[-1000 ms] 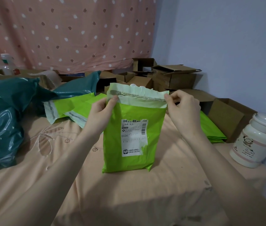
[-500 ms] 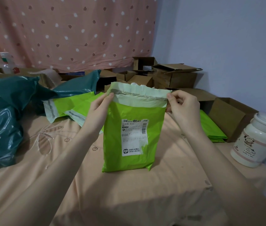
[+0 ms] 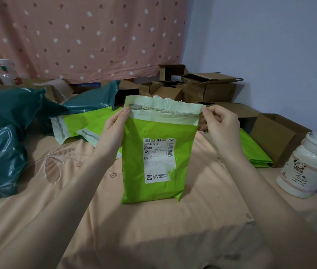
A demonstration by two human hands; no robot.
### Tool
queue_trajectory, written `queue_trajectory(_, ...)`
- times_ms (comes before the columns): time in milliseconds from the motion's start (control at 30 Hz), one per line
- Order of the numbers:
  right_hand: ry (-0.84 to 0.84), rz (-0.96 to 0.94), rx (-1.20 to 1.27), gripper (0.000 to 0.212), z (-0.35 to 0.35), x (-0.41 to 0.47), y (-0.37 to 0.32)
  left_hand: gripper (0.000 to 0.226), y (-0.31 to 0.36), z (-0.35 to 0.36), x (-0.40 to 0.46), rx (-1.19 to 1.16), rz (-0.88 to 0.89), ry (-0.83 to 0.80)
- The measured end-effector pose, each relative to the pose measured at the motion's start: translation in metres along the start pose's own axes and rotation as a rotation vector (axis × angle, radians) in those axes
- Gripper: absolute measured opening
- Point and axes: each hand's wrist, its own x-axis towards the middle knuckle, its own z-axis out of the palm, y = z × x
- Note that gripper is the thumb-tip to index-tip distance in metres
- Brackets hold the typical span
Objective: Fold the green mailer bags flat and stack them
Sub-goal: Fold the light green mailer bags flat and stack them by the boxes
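Green mailer bag point(image 3: 154, 152) stands upright on the peach bedsheet point(image 3: 153, 220), label facing us. We pinch its pale top flap at both corners, our left hand point(image 3: 113, 131) and right hand point(image 3: 219, 125). Folded green bags point(image 3: 252, 150) lie behind, right.

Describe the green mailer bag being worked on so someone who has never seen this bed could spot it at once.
Start at the peach bedsheet and look to its middle, between the left hand and the right hand. The green mailer bag stands upright there, pinched at both top corners. Unlike the other green bags lying flat behind, it shows a white shipping label.
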Motion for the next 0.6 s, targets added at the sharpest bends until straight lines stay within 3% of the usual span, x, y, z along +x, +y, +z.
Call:
queue_trajectory(133, 0.021, 0.021, 0.021, 0.023, -0.0009, -0.0009, -0.001, 0.04, -0.0017, -0.0008, 0.0015, -0.008, -0.007, 0.012)
queue_trajectory(500, 0.052, -0.154, -0.162, 0.023, 0.006, -0.0041, 0.0003, 0.028, 0.0052, 0.0058, -0.0054, -0.009, -0.001, 0.031)
queue_trajectory(600, 0.04, -0.111, -0.123, 0.019, 0.0045, -0.0047, 0.0009, 0.032, 0.0032, 0.0018, -0.0029, 0.019, 0.003, 0.027)
